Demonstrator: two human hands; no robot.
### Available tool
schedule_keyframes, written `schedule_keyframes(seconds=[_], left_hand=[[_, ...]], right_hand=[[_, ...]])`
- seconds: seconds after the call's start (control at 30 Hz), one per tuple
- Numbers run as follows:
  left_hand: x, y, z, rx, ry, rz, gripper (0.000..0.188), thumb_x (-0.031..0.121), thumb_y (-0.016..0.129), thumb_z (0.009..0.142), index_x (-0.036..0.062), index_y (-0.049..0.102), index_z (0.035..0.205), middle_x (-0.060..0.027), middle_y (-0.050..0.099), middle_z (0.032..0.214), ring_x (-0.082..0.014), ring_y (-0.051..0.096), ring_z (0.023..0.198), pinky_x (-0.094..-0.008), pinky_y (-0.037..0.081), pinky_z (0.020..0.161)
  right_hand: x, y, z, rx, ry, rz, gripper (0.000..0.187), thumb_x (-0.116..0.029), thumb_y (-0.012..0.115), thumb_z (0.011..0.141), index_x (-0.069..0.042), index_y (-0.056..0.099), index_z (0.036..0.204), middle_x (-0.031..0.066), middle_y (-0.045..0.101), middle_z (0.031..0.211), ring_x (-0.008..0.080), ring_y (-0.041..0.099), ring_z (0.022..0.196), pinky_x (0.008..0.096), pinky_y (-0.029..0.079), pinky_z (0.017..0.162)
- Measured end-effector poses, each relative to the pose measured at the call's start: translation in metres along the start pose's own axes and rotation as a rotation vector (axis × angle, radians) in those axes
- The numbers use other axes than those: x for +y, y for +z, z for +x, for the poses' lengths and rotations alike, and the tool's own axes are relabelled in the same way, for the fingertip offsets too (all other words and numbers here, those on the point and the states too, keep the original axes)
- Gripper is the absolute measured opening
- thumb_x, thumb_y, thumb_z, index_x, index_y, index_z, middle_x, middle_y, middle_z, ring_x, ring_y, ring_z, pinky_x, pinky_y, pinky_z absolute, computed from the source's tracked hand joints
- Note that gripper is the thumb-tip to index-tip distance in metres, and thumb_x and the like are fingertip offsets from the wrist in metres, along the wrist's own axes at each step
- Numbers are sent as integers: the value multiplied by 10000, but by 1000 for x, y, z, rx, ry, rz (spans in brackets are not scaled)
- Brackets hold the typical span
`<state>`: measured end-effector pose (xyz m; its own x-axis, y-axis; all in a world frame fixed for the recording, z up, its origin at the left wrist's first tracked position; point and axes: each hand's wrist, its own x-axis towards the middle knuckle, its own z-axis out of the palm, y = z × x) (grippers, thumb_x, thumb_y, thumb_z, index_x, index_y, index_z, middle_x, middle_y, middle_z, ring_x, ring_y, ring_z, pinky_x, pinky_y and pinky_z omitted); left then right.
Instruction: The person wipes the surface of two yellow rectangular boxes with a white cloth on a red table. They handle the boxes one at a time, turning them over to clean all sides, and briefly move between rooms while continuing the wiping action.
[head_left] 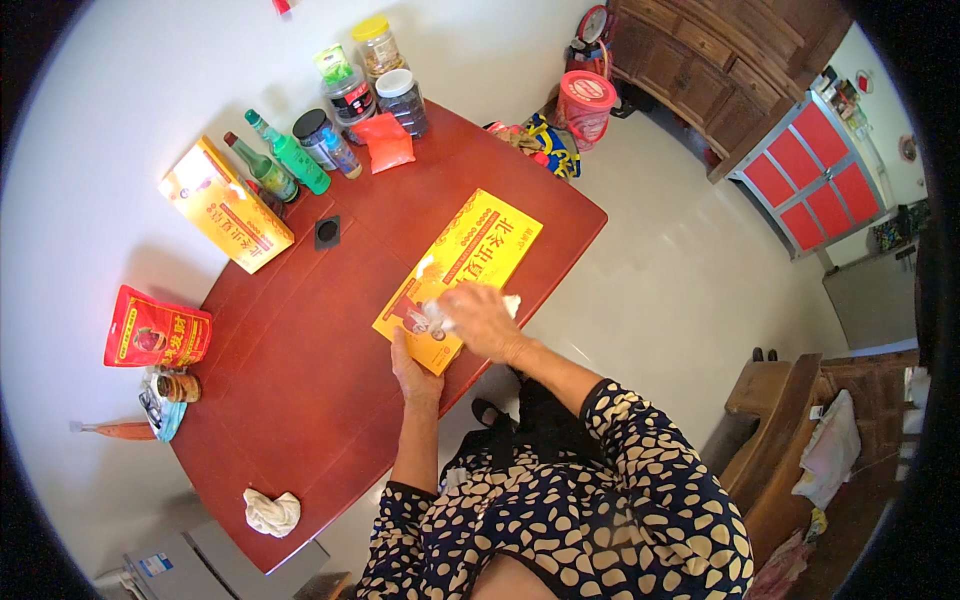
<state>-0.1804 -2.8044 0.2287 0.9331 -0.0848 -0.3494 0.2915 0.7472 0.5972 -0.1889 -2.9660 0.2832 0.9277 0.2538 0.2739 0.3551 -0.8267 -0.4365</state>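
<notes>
A long yellow box [475, 250] with red printing lies flat near the right edge of the red table [310, 400]. My left hand [415, 375] grips its near end, thumb on the side and fingers partly hidden beneath. Over the box's top, my right hand [478, 318] is closed on a crumpled white cloth [436, 318], perhaps a tissue. Part of the cloth sticks out on the other side of that hand. Slight motion blur softens the cloth.
Against the wall stand another yellow box [225, 205], green bottles [288, 152] and several jars [400, 100]. An orange packet [385, 142] lies by them. A red pouch [158, 328] stands on the left edge; a white rag [271, 512] lies at the near-left corner.
</notes>
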Motion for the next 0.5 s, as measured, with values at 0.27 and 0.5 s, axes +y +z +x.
schedule_keyframes(seconds=[0.27,0.5], left_hand=[[1,9,-6,139,42,174,348,91,605,934,64,479,1257,-96,595,1177,-257,647,976,-447,597,776],[32,55,-19,-62,290,284,331,30,630,909,54,490,1208,-78,612,1115,-195,646,931,-362,588,779]], right_hand=[[81,-3,-8,420,289,-119,395,-153,674,828,-75,559,1197,138,505,1195,350,479,1102,453,459,849],[136,-21,-29,668,750,766,288,-35,527,890,-65,602,1166,69,638,1015,174,605,816,322,527,694]])
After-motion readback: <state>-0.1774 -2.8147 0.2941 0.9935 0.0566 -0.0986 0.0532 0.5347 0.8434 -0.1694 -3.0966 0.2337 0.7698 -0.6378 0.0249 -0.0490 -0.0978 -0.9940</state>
